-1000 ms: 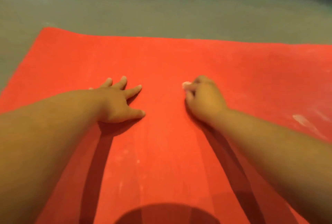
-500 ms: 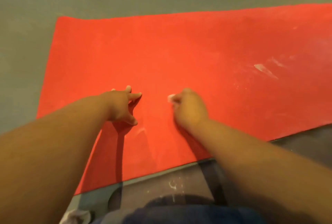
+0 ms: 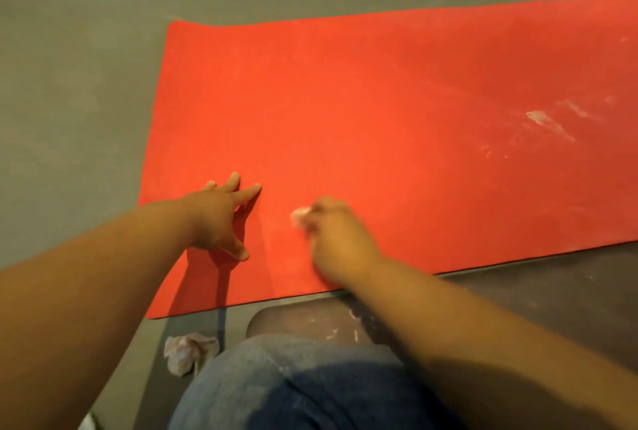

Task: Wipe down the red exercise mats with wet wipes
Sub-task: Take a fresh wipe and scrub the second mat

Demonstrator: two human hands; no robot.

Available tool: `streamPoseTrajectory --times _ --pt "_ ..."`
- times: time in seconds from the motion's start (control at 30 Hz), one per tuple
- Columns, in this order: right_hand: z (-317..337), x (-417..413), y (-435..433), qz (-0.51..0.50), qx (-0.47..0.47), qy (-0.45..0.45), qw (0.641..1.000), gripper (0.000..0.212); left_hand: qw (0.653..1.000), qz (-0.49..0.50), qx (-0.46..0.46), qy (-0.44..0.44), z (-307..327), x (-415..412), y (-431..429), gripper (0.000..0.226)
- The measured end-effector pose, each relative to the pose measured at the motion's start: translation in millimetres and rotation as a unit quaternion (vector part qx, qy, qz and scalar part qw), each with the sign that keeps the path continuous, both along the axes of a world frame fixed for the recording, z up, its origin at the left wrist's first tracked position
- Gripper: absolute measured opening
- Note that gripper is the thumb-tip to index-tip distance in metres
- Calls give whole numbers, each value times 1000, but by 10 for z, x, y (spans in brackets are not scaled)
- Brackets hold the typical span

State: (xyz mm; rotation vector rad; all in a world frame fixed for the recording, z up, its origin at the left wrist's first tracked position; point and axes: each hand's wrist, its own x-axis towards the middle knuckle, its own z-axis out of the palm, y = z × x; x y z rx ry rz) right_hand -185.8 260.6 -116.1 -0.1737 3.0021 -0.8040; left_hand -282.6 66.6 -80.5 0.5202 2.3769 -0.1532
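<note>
The red mat [image 3: 379, 101] is being braced by the left hand [image 3: 221, 219], with fingers being splayed out straight, fingertips and thumb being planted on the surface, and nothing being held. Just to its right, a small white wet wipe [image 3: 299, 216] is being gripped by the right hand [image 3: 340, 239]. The fingers are being curled tightly round it, only a wad of it is being shown past the knuckles, and it is being pressed against the mat. The right hand is being caught slightly blurred. The mat is being spread on the grey floor [image 3: 69, 84], reaching well ahead of both hands and far off to the right of the right hand. Out there white smears [image 3: 549, 122] are being seen, well apart from the wipe. Behind the left hand, off the mat's near edge, a crumpled wipe [image 3: 188, 352] is being left on the floor, just beside a knee [image 3: 293, 384] in blue denim.
</note>
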Motion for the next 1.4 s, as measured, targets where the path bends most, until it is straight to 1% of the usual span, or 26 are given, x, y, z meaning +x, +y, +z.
streamPoseTrajectory --times 0.07,0.13,0.17,0.23,0.3,0.33,0.4,0.47,0.53,0.57,0.6,0.63,0.7,0.77,0.8,0.83,0.87,0.9,1.0,1.03,1.1,1.17,1.27,1.3,1.33,1.4 --pt "6 80 -255 146 6 8 989 26 1000 9 20 5 -24 22 -36 130" --pt "21 -68 -98 170 8 3 985 26 999 14 30 10 -37 42 -56 128" --pt "17 -159 52 144 14 6 989 27 999 16 28 12 -35 50 -63 128" --pt "2 -340 485 -11 43 14 999 27 999 17 20 19 -22 57 -27 127" --pt "1 -363 853 -193 34 16 980 24 999 18 15 27 1 58 43 126" --pt "28 -301 907 -232 30 8 972 24 999 24 19 28 14 56 77 125" --pt "41 -43 866 -191 34 -6 981 26 997 50 45 25 48 72 153 118" --pt "61 292 698 -80 19 2 997 26 994 81 65 24 87 90 160 109" --pt "111 590 831 38 13 -18 999 22 993 87 62 39 99 146 277 99" --pt "144 642 1022 61 13 -28 998 22 993 86 62 47 111 199 354 95" --pt "170 658 1278 45 18 -35 998 23 993 80 66 48 115 265 470 92" --pt "185 668 1572 -3 27 -33 999 23 994 68 76 45 110 340 615 90" --pt "190 719 2271 -170 59 -30 983 23 994 37 98 32 97 527 972 88" --pt "203 839 2931 -346 57 -39 936 25 992 3 121 24 77 713 1384 86" --pt "209 902 3118 -407 41 -53 911 25 991 -17 135 19 66 794 1611 85" --pt "205 939 3196 -433 32 -68 898 24 988 -36 150 14 54 865 1838 84" --pt "199 947 3171 -417 39 -79 905 24 985 -53 162 13 39 933 2061 83" --pt "179 942 3065 -372 41 -77 924 24 983 -69 167 17 23 992 2271 84" --pt "149 984 2558 -158 35 -51 985 24 984 -121 128 27 -65 1141 2792 96" --pt "140 1020 2497 -95 36 -44 994 24 985 -137 102 27 -100 1167 2929 102" --pt "143 1036 2701 -63 40 -35 997 23 988 -144 55 31 -135 1180 3118 115" --pt "135 1025 3186 -148 63 -30 987 21 992 -123 27 32 -136 1160 3217 124" --pt "118 1095 3974 -369 81 -21 926 24 993 -115 -2 28 -114 1088 3296 130" --pt "97 1099 4060 -407 82 -16 910 25 993 -112 -6 23 -104 1053 3316 133" --pt "75 1093 4023 -419 73 -10 905 25 993 -113 -10 17 -92 1024 3339 136" --pt "29 1090 3702 -401 19 -4 916 27 992 -127 -24 13 -62 981 3390 139"
